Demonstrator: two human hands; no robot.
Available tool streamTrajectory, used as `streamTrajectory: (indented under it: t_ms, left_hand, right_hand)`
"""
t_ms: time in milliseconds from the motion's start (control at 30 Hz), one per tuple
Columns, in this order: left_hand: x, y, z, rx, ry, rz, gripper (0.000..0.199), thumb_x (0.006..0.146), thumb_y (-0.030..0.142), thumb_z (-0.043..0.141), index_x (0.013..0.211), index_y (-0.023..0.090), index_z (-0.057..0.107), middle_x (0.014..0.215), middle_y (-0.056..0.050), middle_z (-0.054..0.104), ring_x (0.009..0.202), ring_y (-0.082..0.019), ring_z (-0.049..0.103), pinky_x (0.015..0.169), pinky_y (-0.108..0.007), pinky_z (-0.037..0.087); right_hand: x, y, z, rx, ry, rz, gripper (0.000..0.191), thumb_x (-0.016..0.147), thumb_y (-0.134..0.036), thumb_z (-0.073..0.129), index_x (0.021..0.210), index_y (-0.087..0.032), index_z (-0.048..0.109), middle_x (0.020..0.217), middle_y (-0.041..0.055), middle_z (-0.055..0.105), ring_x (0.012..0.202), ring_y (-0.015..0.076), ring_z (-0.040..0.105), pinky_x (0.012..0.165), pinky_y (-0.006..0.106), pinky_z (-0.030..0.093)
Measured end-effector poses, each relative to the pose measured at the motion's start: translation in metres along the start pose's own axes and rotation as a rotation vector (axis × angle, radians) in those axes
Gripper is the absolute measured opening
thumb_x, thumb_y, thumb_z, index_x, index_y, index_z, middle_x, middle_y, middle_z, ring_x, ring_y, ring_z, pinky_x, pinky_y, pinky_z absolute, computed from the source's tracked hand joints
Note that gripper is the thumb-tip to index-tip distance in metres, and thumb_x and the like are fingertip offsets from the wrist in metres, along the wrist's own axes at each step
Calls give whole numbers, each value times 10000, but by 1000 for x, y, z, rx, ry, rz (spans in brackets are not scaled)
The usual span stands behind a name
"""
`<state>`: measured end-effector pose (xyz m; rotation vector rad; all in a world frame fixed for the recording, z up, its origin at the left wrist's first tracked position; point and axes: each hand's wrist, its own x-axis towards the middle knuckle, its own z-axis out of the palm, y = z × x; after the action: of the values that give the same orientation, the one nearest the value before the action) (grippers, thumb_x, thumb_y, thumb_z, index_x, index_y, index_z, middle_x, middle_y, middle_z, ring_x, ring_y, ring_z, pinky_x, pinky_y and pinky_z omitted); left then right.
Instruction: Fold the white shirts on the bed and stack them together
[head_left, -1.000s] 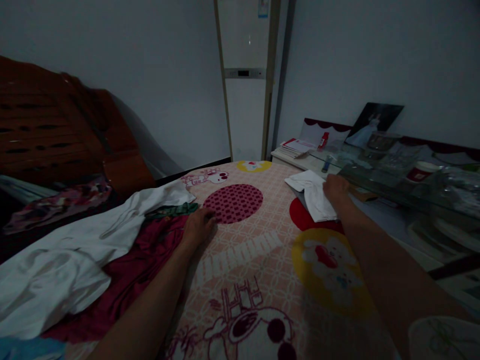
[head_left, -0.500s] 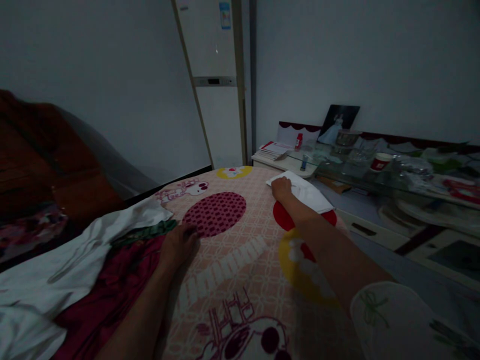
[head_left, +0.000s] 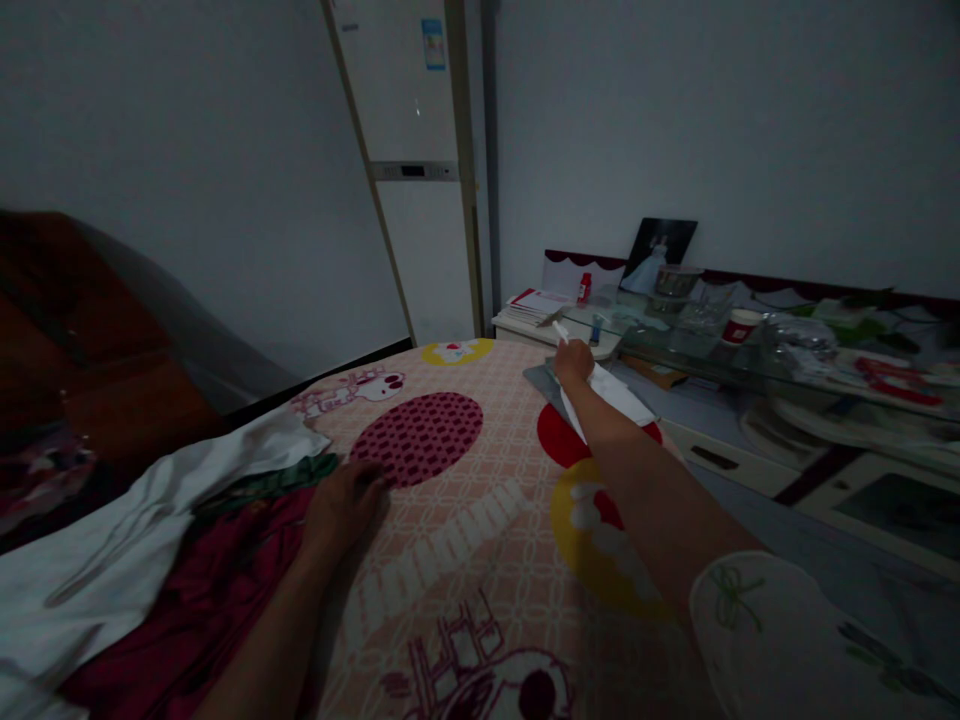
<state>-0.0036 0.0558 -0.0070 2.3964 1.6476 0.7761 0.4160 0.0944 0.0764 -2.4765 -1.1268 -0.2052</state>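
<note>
Clutching white cloth [head_left: 619,395] with right hand [head_left: 574,362], right of purple oval [head_left: 431,430], probably for balance leaning on loose left hand [head_left: 343,508] beside that oval.

A pale, wide sleeve [head_left: 799,650] on the right arm [head_left: 645,470], with a green bow [head_left: 735,597] and darker leafy sprigs [head_left: 889,660]

The right hand [head_left: 574,362] is lifting the far edge of the white cloth [head_left: 622,396], which was lying flat half a second ago, and a grey patch [head_left: 539,379] is now showing beside it.
</note>
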Motion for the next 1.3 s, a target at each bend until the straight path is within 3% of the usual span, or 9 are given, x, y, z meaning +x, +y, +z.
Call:
streamTrajectory:
  t_ms: [200, 300, 433, 567, 667, 767, 1000, 1133, 1300]
  left_hand:
    - [0, 0, -1, -4, -14, 21, 364, 784, 418, 493, 1002, 196, 682, 1076, -104, 727, 1017, -259, 671, 941, -359, 513]
    - [0, 0, -2, 4, -19, 10, 366, 783, 413, 501, 1009, 192, 687, 1076, -105, 729, 1017, -262, 674, 929, -356, 519]
    - [1, -1, -2, 17, -27, 4, 358, 790, 409, 497, 1005, 199, 693, 1079, -95, 732, 1008, -257, 675, 912, -349, 525]
    - [3, -2, -1, 3, -28, 28, 334, 781, 398, 509, 983, 210, 698, 1072, -85, 736, 994, -258, 675, 904, -356, 529]
    - [4, -1, 0, -6, -20, 34, 339, 777, 398, 508, 977, 201, 699, 1077, -96, 735, 1012, -270, 673, 917, -364, 524]
    - [4, 0, 1, -6, -11, 35, 333, 778, 387, 506, 975, 205, 701, 1066, -92, 738, 1014, -274, 673, 920, -374, 521]
    - [3, 6, -3, 24, -45, 21, 347, 788, 369, 499, 998, 186, 707, 1095, -113, 732, 1031, -273, 672, 912, -364, 521]
    - [1, 9, -7, 26, -32, 23, 315, 790, 345, 504, 987, 208, 709, 1080, -87, 742, 1013, -256, 679, 895, -340, 527]
    - [-1, 11, -8, 47, -23, 25, 299, 787, 327, 525, 987, 211, 716, 1071, -71, 747, 1004, -243, 686, 885, -313, 533]
  right_hand:
    - [-14, -1, 23, -179, -230, -399, 443, 969, -417, 428, 1234, -131, 639, 1288, 191, 613, 1228, 309, 521, 1003, 418, 378]
    - [-24, -1, 27, -201, -261, -463, 478, 930, -442, 509, 1283, -130, 593, 1376, 195, 542, 1259, 308, 491, 1016, 428, 362]
    - [-33, 2, 15, -178, -216, -478, 410, 987, -377, 391, 1235, -149, 624, 1308, 166, 596, 1198, 273, 537, 984, 372, 379]
    - [-41, 23, -2, -146, -73, -361, 466, 993, -177, 229, 1279, -131, 594, 1279, 171, 618, 1185, 260, 537, 996, 354, 368]
    - [-43, 53, -14, -114, 16, -180, 473, 926, -75, 290, 1271, -106, 612, 1229, 185, 648, 1158, 272, 566, 985, 360, 391]
    - [-47, 85, -24, -130, 9, -44, 424, 887, -53, 358, 1170, -76, 674, 1159, 219, 671, 1136, 295, 599, 945, 369, 432]
    - [-68, 123, -38, -132, -11, 84, 370, 941, -314, 466, 1133, -88, 686, 1141, 245, 675, 1102, 330, 634, 875, 408, 503]
    - [-73, 129, -43, -25, -31, 241, 442, 896, -455, 558, 1147, -111, 676, 1138, 231, 678, 1066, 323, 657, 817, 394, 531]
    - [-66, 124, -50, 110, -15, 312, 432, 848, -435, 650, 1126, -105, 683, 1161, 201, 680, 1085, 305, 654, 834, 359, 530]
